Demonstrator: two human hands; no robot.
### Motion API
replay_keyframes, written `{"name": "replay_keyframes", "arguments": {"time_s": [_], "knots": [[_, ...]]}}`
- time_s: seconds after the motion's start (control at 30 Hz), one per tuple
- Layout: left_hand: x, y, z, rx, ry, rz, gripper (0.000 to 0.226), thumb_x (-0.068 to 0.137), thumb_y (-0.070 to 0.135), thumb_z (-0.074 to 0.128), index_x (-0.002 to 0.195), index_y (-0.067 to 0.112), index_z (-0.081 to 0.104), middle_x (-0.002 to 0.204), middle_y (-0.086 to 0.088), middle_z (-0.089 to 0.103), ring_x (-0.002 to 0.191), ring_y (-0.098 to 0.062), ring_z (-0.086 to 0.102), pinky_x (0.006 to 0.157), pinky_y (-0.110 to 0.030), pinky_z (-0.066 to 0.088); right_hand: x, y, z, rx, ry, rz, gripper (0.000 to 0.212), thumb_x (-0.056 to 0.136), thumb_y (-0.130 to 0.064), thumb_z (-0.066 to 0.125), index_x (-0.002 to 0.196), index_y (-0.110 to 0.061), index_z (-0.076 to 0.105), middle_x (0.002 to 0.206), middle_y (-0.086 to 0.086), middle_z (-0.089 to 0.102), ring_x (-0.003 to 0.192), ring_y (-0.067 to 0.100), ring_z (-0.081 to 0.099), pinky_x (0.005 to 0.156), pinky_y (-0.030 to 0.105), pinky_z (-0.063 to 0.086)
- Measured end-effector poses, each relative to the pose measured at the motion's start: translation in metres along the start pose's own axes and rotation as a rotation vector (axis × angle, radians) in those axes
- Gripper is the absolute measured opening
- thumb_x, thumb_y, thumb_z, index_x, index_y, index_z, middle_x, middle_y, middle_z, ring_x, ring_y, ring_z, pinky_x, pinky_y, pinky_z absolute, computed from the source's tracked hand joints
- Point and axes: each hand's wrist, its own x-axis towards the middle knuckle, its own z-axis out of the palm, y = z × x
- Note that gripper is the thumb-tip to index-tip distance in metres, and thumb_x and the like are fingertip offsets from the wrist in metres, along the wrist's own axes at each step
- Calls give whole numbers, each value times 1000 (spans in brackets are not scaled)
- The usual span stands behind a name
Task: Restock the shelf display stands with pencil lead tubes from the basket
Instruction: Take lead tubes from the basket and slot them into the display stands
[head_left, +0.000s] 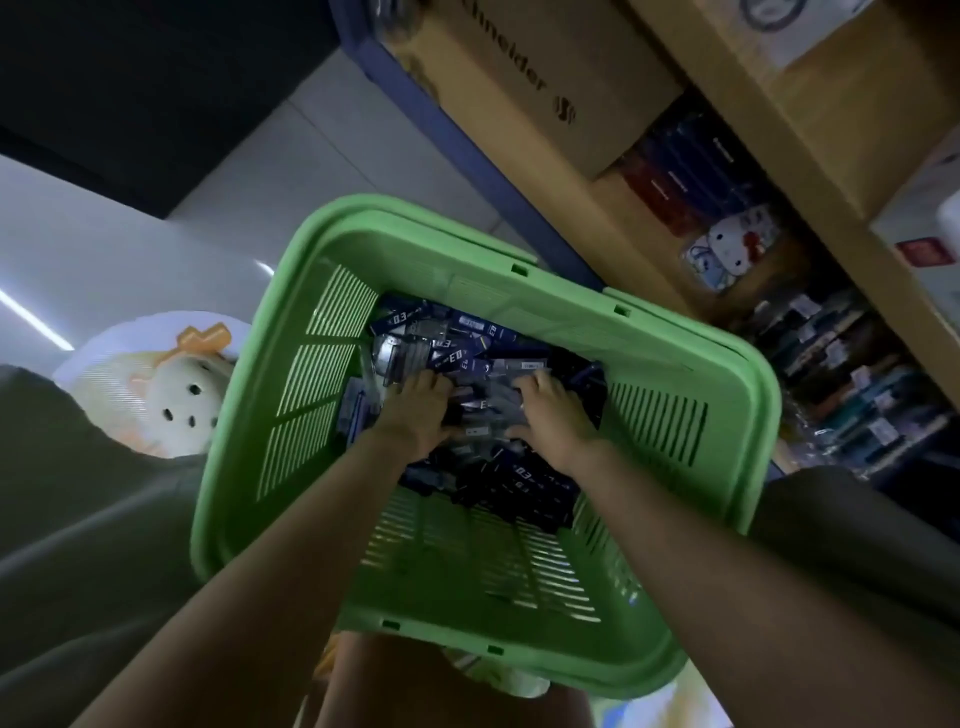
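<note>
pale floor tiles and a dark wall fill the left of the head view, and a wooden shelf unit (779, 171) rises along the right.

the green basket (571, 660) sits just in front of the person, close against the foot of the shelf unit. the pencil lead tubes (457, 338), in dark blue packs, lie in a loose heap that covers most of the basket's bottom. both bare arms reach down into it. the left hand (415, 410) and the right hand (556, 410) rest side by side on the heap, a little apart. their fingers are bent down among the packs and half buried, so it cannot be told whether either hand is pinching a pack or only raking through them.

judging by the full heap, the restocking looks barely begun. picking up tubes is the step in hand, and carrying them to the display stands is left. the stands cannot be made out. the lower shelf goods (841, 364) are too blurred to tell what they are.

a cardboard box (519, 88) and a cartoon cat pouch (737, 249) sit on the shelves. a white plush toy (171, 384) with an orange bow lies left of the basket. the tall slotted basket walls stand around the hands and would likely have to be cleared on the way up.
</note>
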Motion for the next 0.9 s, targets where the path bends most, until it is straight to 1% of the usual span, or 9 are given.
{"name": "replay_keyframes", "arguments": {"time_s": [0.17, 0.33, 0.43, 0.5, 0.57, 0.63, 0.77, 0.83, 0.9], "knots": [[-5, -9, 9, -231, 87, -115, 47, 100, 27, 42, 141, 7, 29, 142, -16, 42, 126, -32, 45, 104, -44, 33, -1, 0, -5, 22, -15, -65, 41, 95, -24, 54, 127, -2, 40, 128, 17, 43, 118, 30, 43, 97, 34, 36], [-28, -1, 4, -924, 211, -192, 22, 98, 10, 44, 117, 1, 37, 104, -14, 53, 89, -25, 51, 77, -39, 44, -14, -10, -12, 290, 69, -18, 27, 99, -19, 48, 119, -2, 42, 103, 11, 49, 90, 24, 50, 72, 31, 37], [-51, 13, -9, -1277, 250, -234, 11, 98, 16, 48, 105, 10, 42, 83, -3, 51, 73, -16, 50, 71, -31, 50, -30, -26, -22, 645, 73, 47, 42, 99, -28, 47, 131, -2, 36, 119, 12, 50, 109, 24, 51, 93, 38, 38], [-71, 24, -17, -1499, 211, -206, 18, 96, 26, 53, 106, 11, 47, 77, 0, 50, 66, -12, 48, 65, -23, 49, -42, -38, -31, 826, 27, 70, 67, 98, -36, 46, 148, -3, 16, 153, 12, 24, 140, 26, 26, 111, 38, 24], [-89, 34, -23, -1680, 168, -176, 21, 95, 29, 53, 104, 11, 50, 78, -1, 51, 70, -13, 47, 75, -28, 47, -52, -45, -34, 871, 23, 57, 76, 96, -41, 47, 151, -7, 6, 159, 9, 10, 145, 25, 14, 115, 38, 19], [-102, 40, -28, -1833, 140, -138, 20, 94, 28, 54, 98, 9, 51, 78, -4, 52, 72, -15, 46, 79, -33, 42, -62, -54, -39, 883, 31, 37, 76, 95, -44, 48, 151, -9, 10, 158, 8, 14, 144, 25, 18, 115, 41, 21], [-121, 50, -33, -1918, 147, -60, 19, 93, 27, 55, 98, 8, 53, 87, -9, 62, 80, -19, 57, 82, -32, 48, -84, -69, -48, 934, 13, -28, 52, 93, -41, 53, 134, -11, 43, 133, 11, 54, 122, 25, 52, 104, 47, 41], [-129, 55, -34, -1873, 161, -38, 20, 94, 26, 54, 99, 6, 53, 84, -7, 63, 76, -16, 60, 77, -29, 51, -93, -71, -48, 958, 15, -57, 63, 85, -56, 55, 132, -14, 46, 130, 10, 56, 119, 24, 54, 102, 49, 43], [-138, 58, -34, -1806, 150, -17, 48, 87, 35, 60, 114, -4, 49, 77, -4, 61, 66, -12, 58, 65, -25, 48, -104, -69, -51, 963, 19, -73, 84, 74, -73, 52, 133, -14, 46, 131, 9, 56, 120, 24, 55, 102, 47, 44]]}}
